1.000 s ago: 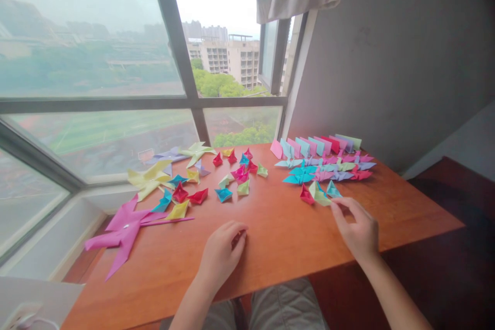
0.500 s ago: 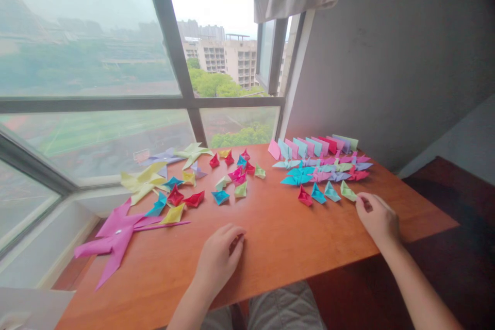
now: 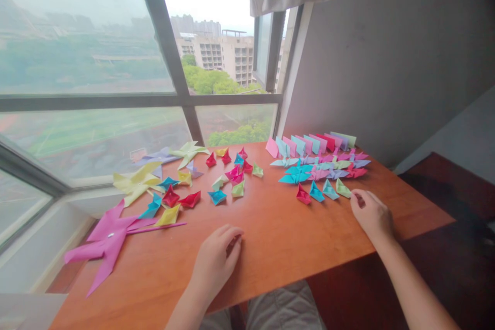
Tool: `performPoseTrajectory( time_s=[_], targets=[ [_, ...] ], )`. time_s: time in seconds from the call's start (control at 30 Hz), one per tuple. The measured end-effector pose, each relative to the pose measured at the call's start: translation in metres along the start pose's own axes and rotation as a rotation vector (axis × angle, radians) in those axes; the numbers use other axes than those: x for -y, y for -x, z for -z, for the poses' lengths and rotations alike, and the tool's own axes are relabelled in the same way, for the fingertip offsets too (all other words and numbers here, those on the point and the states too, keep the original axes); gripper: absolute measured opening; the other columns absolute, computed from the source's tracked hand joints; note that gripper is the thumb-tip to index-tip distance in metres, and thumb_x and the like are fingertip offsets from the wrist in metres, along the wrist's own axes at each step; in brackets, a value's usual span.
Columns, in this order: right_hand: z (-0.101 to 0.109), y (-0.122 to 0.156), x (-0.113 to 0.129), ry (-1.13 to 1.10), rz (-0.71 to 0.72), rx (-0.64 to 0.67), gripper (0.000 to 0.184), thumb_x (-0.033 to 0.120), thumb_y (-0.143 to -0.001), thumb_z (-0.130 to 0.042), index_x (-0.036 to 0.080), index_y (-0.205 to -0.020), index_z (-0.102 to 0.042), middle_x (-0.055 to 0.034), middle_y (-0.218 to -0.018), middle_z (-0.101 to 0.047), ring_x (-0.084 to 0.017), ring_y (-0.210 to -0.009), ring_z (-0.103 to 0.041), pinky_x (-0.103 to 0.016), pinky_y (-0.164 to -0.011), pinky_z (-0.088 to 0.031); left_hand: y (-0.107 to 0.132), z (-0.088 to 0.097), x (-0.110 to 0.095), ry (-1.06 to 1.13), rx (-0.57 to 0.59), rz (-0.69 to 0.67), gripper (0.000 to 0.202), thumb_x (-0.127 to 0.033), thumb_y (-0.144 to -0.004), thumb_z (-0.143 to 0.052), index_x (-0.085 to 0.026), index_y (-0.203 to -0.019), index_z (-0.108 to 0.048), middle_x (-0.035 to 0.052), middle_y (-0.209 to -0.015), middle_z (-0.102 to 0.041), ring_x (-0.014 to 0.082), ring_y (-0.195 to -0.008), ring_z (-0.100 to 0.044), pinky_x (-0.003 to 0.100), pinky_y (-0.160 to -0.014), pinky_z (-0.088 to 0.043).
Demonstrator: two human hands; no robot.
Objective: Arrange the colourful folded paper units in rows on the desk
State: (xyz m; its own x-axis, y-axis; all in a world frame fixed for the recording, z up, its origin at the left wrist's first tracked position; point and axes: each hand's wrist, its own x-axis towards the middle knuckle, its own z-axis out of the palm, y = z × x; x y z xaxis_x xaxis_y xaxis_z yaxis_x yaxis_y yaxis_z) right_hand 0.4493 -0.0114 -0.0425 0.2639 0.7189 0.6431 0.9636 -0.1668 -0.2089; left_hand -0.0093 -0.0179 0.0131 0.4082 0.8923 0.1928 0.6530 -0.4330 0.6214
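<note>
A light green paper boat (image 3: 343,189) stands at the right end of a short row of boats. My right hand (image 3: 372,215) is closed in a pinch at the boat's right tip. To its left sit a pale blue boat (image 3: 330,191), a bright blue boat (image 3: 316,192) and a pink-red boat (image 3: 303,194). My left hand (image 3: 219,252) rests on the wooden table (image 3: 282,247), fingers curled towards the thumb. Nothing shows in it. Loose paper boats, among them a blue one (image 3: 217,197) and a light green one (image 3: 238,189), lie beyond it.
Behind the row lie several folded paper cranes (image 3: 297,172) and a line of upright folded papers (image 3: 307,145). A magenta pinwheel (image 3: 110,237) with its stick and a yellow pinwheel (image 3: 137,181) lie at the left, by the window. A grey wall (image 3: 379,62) rises at the right.
The view has shifted slightly, so the whole table appears a little further left. Both hands and the boats keep nearly the same places on the table.
</note>
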Motion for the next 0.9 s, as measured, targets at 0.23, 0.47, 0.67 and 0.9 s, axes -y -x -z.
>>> performPoseTrajectory(
  time_s=[0.23,0.47,0.67,0.9],
  targets=[
    [-0.001,0.0,0.0,0.006,-0.006,0.005,0.023,0.033,-0.085,-0.052,0.02,-0.093,-0.069,-0.0066,-0.087,-0.071,-0.019,-0.07,-0.063,-0.028,-0.059,-0.041,0.0,-0.001,0.001,-0.007,-0.013,-0.006,0.019,-0.016,-0.091,-0.048,-0.021,-0.096,-0.065,0.0051,-0.089,-0.069,0.0191,-0.079,-0.064,0.028,-0.07,-0.049],
    [-0.003,0.0,0.0,0.04,-0.006,-0.002,0.024,0.034,-0.087,-0.051,0.021,-0.095,-0.07,-0.0066,-0.091,-0.072,-0.019,-0.073,-0.064,-0.028,-0.06,-0.041,0.0,-0.002,0.002,0.003,-0.019,-0.01,0.018,-0.017,-0.091,-0.049,-0.022,-0.096,-0.065,0.0044,-0.089,-0.069,0.0184,-0.078,-0.065,0.028,-0.071,-0.05],
    [0.0,0.0,0.004,0.055,-0.022,-0.006,0.023,0.033,-0.086,-0.053,0.021,-0.096,-0.07,-0.0051,-0.091,-0.072,-0.018,-0.072,-0.064,-0.028,-0.059,-0.04,0.001,-0.003,0.003,-0.001,-0.018,-0.012,0.018,-0.018,-0.092,-0.048,-0.022,-0.096,-0.064,0.0047,-0.09,-0.069,0.0187,-0.079,-0.065,0.029,-0.072,-0.05],
    [0.01,-0.001,0.013,0.012,-0.03,-0.099,0.026,0.032,-0.089,-0.051,0.018,-0.099,-0.07,-0.0075,-0.091,-0.072,-0.018,-0.07,-0.064,-0.028,-0.062,-0.043,0.001,-0.001,0.001,-0.009,-0.028,-0.022,0.019,-0.018,-0.091,-0.047,-0.022,-0.095,-0.065,0.0053,-0.088,-0.069,0.0188,-0.078,-0.065,0.027,-0.07,-0.05]
  ],
)
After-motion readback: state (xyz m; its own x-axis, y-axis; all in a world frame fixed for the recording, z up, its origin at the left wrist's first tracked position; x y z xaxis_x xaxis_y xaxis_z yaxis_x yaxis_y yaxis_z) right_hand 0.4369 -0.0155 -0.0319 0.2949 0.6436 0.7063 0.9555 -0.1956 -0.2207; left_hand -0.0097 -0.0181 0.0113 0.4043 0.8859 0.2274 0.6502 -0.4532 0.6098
